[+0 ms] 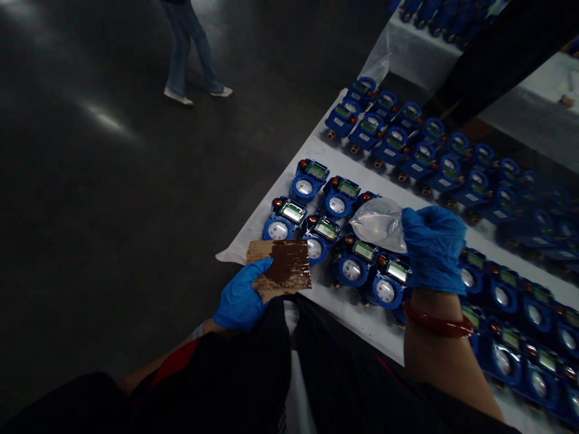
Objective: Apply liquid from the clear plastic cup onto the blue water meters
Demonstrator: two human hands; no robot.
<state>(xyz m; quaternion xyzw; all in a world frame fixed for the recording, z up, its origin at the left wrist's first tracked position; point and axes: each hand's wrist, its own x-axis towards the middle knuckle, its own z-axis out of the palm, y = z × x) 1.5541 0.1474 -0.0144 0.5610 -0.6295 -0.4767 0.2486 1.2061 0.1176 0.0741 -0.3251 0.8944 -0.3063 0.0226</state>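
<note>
Two hands in blue gloves work well apart at the corner of a table under a white plastic sheet (316, 147). The left hand (242, 301) grips one flat rectangle of brown cardboard (289, 265), coated in glossy dark brown, its thumb on top and its fingers hidden beneath. The right hand (434, 247), above a red bangle (438, 319), is clenched on one translucent plastic bag (380, 223), held over the blue-cased meters with round white dials (337, 205). Seven of these stand on the near side, left of that hand: four in the front row and three behind, one partly hidden by the bag. More run off to the right in numbers too blurred to count. Two further rows fill the far side, beyond a bare white strip. The cardboard sits at the near-left corner, overlapping the front meters in view; whether it touches them cannot be told. Left of the table's slanting edge, open dark floor (113, 211) stretches away, broken only by one other person's jeans-clad legs (187, 51) and two white shoes (178, 96).
</note>
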